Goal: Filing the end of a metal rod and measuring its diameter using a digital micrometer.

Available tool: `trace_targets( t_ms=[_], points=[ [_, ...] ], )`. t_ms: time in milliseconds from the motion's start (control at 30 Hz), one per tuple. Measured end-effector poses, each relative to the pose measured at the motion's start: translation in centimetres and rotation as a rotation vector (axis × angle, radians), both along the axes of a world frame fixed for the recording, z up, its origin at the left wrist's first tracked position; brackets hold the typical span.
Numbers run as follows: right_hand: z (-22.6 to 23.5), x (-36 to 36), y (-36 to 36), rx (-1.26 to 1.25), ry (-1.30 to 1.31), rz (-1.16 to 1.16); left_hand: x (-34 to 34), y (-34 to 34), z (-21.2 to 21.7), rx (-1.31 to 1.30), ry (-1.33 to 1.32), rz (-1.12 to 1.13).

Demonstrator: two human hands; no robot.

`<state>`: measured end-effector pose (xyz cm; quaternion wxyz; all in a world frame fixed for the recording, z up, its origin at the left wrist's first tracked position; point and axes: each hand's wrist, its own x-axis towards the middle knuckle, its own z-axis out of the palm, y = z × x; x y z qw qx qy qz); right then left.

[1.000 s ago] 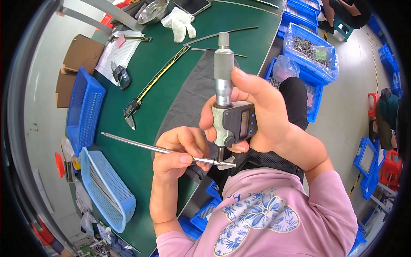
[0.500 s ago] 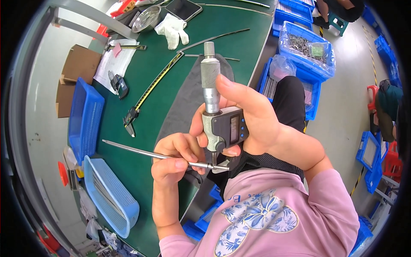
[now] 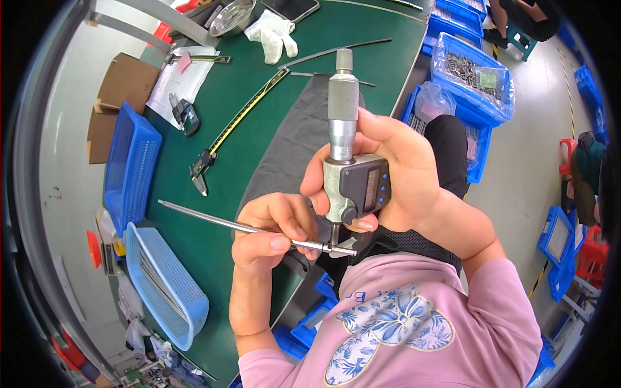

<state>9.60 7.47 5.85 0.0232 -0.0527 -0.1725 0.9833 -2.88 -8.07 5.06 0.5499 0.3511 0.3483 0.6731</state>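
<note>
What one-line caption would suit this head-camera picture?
Right hand holds a digital micrometer on a thin metal rod pinched by the left hand.

A digital micrometer (image 3: 349, 174) stands upright at frame centre, grey thimble on top, its lower jaws closed around a thin steel rod (image 3: 239, 226) slanting left.

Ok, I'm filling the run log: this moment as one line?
left hand: holds thin metal rod | right hand: holds digital micrometer upright | rod tip in micrometer's gap | green table below
</note>
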Motion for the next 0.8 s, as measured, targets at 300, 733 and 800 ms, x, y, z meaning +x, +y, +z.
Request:
trace_targets(
  t_ms=[300, 733, 800],
  points=[
    [0.06, -0.12, 0.22, 0.266, -0.009, 0.011, -0.14, 0.24, -0.19, -0.008, -0.018, -0.013],
    [-0.3, -0.02, 0.3, 0.236, -0.024, 0.04, 0.12, 0.28, -0.37, -0.013, -0.017, 0.015],
    [-0.57, -0.16, 0.26, 0.233, -0.021, 0.04, 0.25, 0.29, -0.27, -0.006, -0.02, 0.032]
  ],
)
